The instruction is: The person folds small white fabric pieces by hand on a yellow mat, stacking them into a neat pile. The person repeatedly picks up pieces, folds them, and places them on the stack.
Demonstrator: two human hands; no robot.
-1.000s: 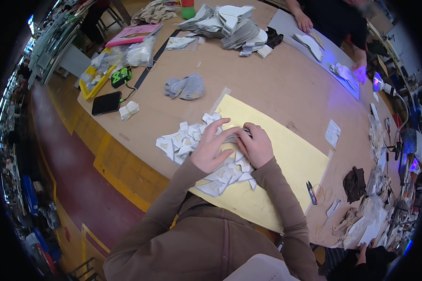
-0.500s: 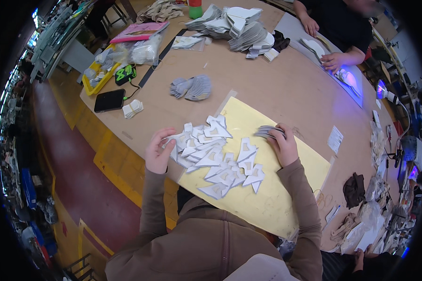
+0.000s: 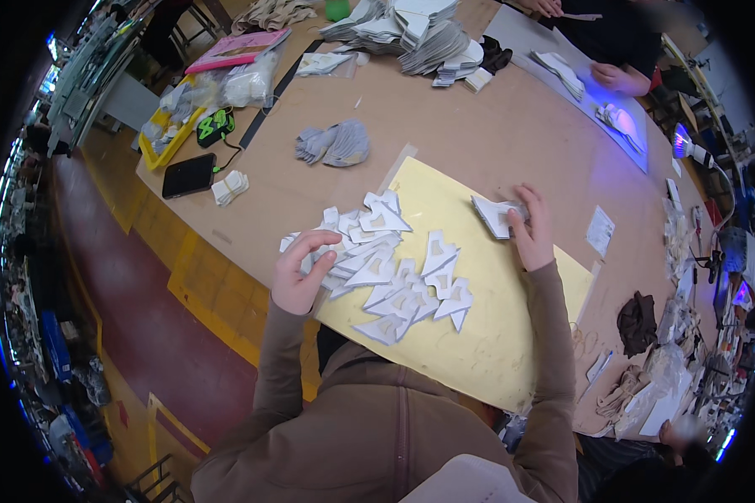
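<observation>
The left hand [image 3: 298, 272] rests at the left edge of a spread of white cut pieces [image 3: 390, 268], its fingers [image 3: 319, 241] curled and pinching one piece of the heap. The pieces lie scattered on a yellow sheet [image 3: 495, 335] on the brown worktop [image 3: 478, 142]. The right hand [image 3: 533, 230] sits well apart at the sheet's far edge — fingers closed on a small stack of white pieces [image 3: 495, 215]. A grey fabric bundle [image 3: 335, 144] lies beyond the sheet, and a black phone [image 3: 189, 175] lies near the worktop's left edge.
</observation>
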